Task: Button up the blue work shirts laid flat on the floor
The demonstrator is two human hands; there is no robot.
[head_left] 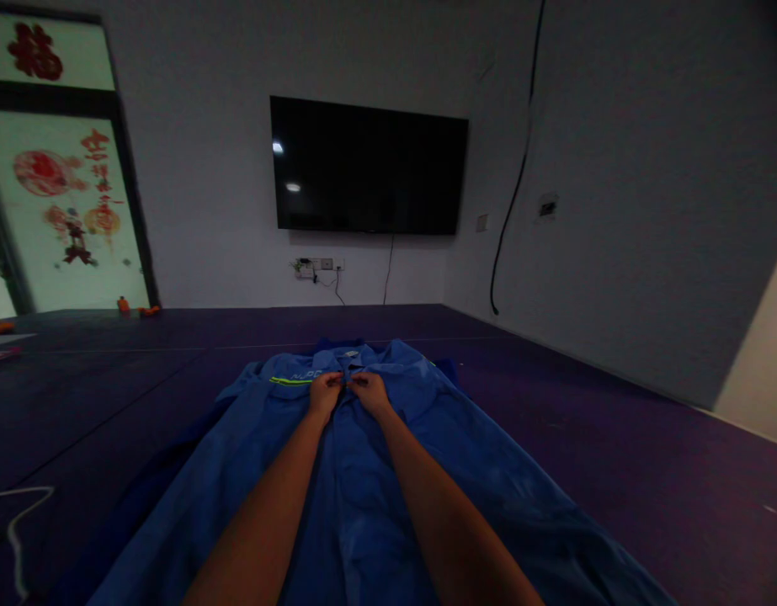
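A blue work jacket (363, 497) lies spread on the dark purple surface in front of me, its collar at the far end. It has a yellow-green stripe and pale lettering on the left chest. My left hand (326, 389) pinches the front edge of the jacket just below the collar. Close beside it, my right hand (369, 390) pinches the opposite front edge. The fingertips of both hands almost meet at the front opening. Any button or fastener between them is too small and dark to make out.
A white cable (15, 539) lies at the lower left, near some papers (6, 341) farther back. Small orange objects (124, 305) stand by the glass door (66, 202). A television (369, 168) hangs on the far wall. A black cable (511, 210) dangles along the right wall.
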